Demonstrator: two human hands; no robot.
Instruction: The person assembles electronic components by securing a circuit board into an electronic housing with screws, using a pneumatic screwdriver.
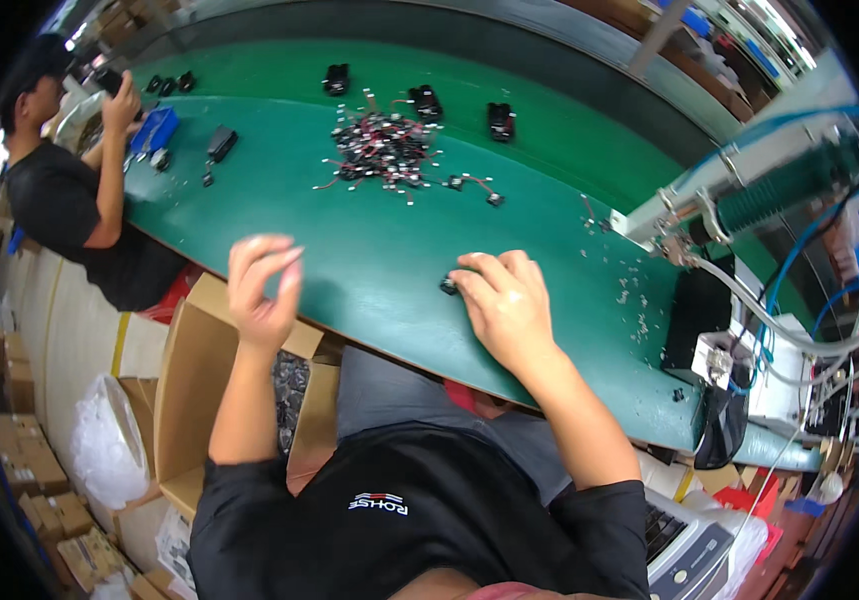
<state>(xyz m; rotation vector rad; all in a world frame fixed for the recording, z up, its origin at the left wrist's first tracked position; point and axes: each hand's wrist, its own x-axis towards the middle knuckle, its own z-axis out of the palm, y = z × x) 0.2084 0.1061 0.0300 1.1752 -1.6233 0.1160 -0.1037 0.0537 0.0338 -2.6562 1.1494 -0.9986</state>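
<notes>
My right hand (pixel 509 308) is over the green worktable (pixel 369 270), its fingertips closed on a small black part (pixel 448 284) at the table surface. Most of that part is hidden by the fingers, so its exact kind does not show. My left hand (pixel 265 292) hovers above the table's near edge, slightly blurred, fingers curved and apart from the thumb with nothing visible between them. Farther back lies a heap of small black parts with red and black wires and white connectors (pixel 384 148). A loose wired part (pixel 494 199) rests to the right of the heap.
An open cardboard box (pixel 187 385) holding dark parts stands below my left arm. Several black blocks (pixel 500 121) line the far side. At right are a machine arm (pixel 739 190) with hoses and scattered small bits (pixel 634 295). A co-worker (pixel 74 190) stands at left by a blue bin (pixel 154 130).
</notes>
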